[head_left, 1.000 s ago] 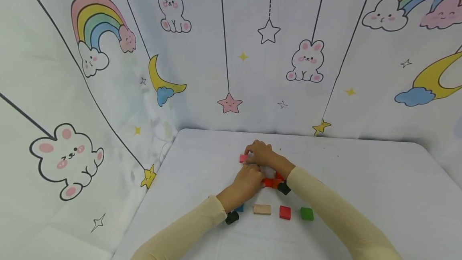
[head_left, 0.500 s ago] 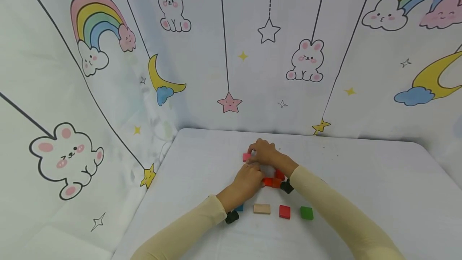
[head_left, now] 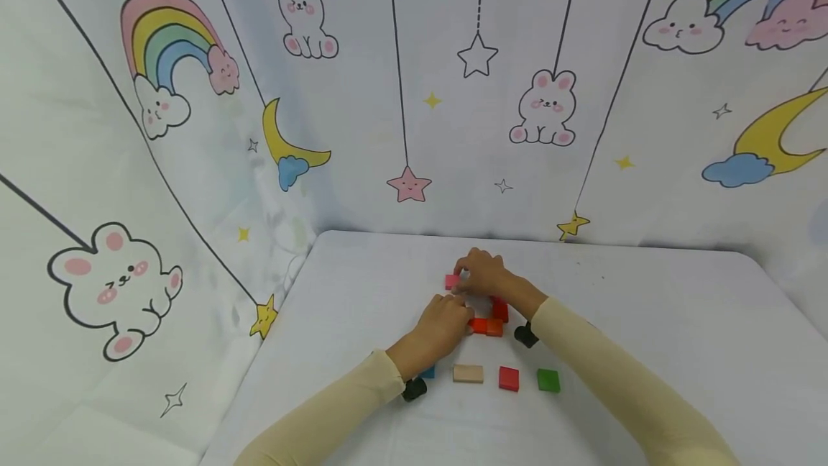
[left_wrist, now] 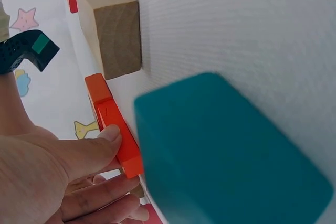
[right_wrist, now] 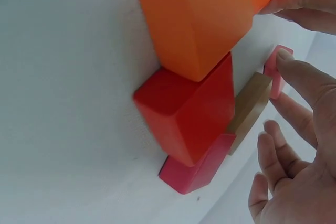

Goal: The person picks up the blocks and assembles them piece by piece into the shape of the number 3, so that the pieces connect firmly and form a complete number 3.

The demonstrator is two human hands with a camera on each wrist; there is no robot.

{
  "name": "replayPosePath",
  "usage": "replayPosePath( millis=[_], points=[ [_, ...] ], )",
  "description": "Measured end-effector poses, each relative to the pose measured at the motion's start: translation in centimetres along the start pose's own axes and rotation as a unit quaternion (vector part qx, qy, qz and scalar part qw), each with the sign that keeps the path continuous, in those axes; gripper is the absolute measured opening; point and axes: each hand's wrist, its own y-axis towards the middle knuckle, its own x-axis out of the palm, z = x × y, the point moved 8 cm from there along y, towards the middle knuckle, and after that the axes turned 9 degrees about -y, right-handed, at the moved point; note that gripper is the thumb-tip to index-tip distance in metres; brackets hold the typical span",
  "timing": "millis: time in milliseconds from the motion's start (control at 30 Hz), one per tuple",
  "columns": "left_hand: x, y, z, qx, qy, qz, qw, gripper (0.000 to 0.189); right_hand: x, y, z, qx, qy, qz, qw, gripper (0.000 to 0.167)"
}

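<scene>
My right hand (head_left: 485, 272) pinches a small pink block (head_left: 451, 282) between thumb and a finger at the far side of the white table. In the right wrist view that pink block (right_wrist: 273, 69) stands at the end of a wooden block (right_wrist: 249, 106). My left hand (head_left: 440, 326) grips a red-orange block (left_wrist: 123, 142), its thumb on the near face. An orange block (head_left: 494, 327) adjoins it in line. From there a red block (right_wrist: 205, 111) and a crimson block (right_wrist: 197, 171) lead round to the wooden one, so the blocks form a bent row.
Nearer the front lie a blue block (head_left: 428, 372), a plain wooden block (head_left: 468, 374), a red block (head_left: 509, 379) and a green block (head_left: 548, 380), spaced apart. A cloth backdrop with printed rabbits and stars rises behind the table (head_left: 647, 322).
My right hand has moved a little to the right, carrying the pink block closer to the other blocks. The left hand keeps its place on the red-orange block.
</scene>
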Motion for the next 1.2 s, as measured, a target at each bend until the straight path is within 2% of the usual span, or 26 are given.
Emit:
replayPosePath(
  millis=[533,767,1200],
  points=[
    [0.0,0.0,0.2,0.0,0.002,-0.005,1.0,0.027,-0.3,-1.1,0.3,-0.018,-0.014,0.014,0.9996,0.03],
    [0.1,0.1,0.1,-0.001,-0.006,-0.012,0.9999,0.028,-0.4,-1.5,0.2,-0.01,-0.025,0.02,0.9994,0.03],
    [0.0,0.0,0.2,-0.009,-0.012,-0.016,0.9998,0.029,-0.4,-1.9,0.2,-0.013,-0.012,0.025,0.9995,0.024]
  ],
)
